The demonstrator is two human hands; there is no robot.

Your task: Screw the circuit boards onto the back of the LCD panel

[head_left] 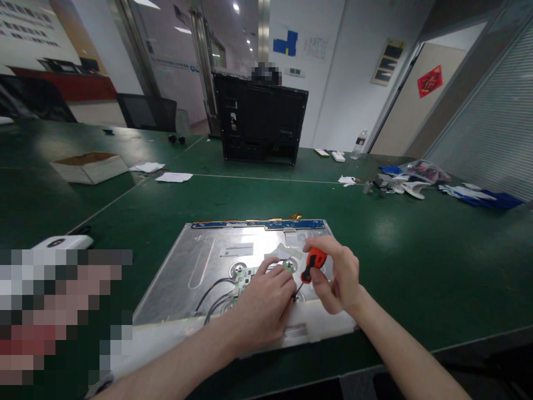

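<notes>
At the near edge of the green table [416, 261], a person's two bare forearms reach in over a flat metal display panel [208, 266] lying face down. The right hand [335, 278] is closed around a small screwdriver [310, 266] with an orange and black handle, its thin shaft angled down and leftward toward a spot on the panel just beside a small green circuit board [245, 276]. The left hand [262, 308] rests palm down on the panel, fingers curled over the board's edge; whether it pinches anything I cannot tell. Grey cables [214, 297] run out leftward from under that hand.

The risk, as I judge it, is the tip slipping off the screw and scraping the board or nicking the cables, since the left fingers sit close to the shaft. A white ribbon strip [287, 253] lies just beyond the hands.

Toward the table's left edge sit a white device [64, 242] and, further off, a cardboard box [89, 166]. Near the far edge stands a black monitor casing [260, 119]; scattered packaging and parts [400, 180] lie toward the right far corner.
</notes>
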